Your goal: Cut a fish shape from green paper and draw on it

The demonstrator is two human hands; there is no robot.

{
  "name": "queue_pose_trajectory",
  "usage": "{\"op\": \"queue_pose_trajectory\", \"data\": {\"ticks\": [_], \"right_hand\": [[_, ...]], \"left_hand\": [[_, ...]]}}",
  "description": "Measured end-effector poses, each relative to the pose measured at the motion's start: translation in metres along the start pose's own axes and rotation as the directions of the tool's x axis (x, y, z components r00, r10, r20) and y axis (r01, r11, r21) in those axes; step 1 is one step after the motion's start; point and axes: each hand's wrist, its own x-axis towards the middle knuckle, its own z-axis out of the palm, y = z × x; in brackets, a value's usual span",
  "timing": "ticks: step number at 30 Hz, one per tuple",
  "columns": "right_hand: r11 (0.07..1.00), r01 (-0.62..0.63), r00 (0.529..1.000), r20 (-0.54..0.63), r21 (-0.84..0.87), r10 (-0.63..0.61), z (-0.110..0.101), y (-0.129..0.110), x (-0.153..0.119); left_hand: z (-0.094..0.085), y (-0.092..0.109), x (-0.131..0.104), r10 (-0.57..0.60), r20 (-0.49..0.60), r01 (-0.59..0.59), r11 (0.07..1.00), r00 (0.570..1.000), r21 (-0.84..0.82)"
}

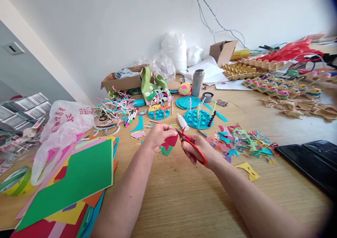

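Between thumb and fingers, my left hand (161, 135) pinches a piece of dark red paper (171, 143) with a cut outline. My right hand (196, 148) has its fingers through red-handled scissors (198, 153), whose blades meet the paper's right edge. A narrow red strip rises beside the blades. Below the red paper, a green paper piece (166, 150) lies on the table. Just beyond my hands are a white glue bottle (183, 122) and a blue round base (196, 120) with twisted pipe cleaners standing on it. A pink fish cutout (138, 135) lies to the left.
Coloured paper sheets (89, 167) are stacked at left, near a plastic bag (65, 120). Paper scraps (244, 141) are heaped at right, beside a black phone-like slab (302, 164). Farther back stand a metal flask (197, 83), pipe cleaners (114, 108) and painted egg-carton pieces (281, 87).
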Motion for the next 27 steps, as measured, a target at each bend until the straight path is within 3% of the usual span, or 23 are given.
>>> {"op": "queue_pose_trajectory", "data": {"ticks": [27], "right_hand": [[0.999,-0.014,1.000,0.002,-0.036,0.014,-0.0012,0.0037,0.0007]], "left_hand": [[-0.0031,0.0012,0.0000,0.006,-0.007,-0.007,0.998,1.000,-0.068]]}}
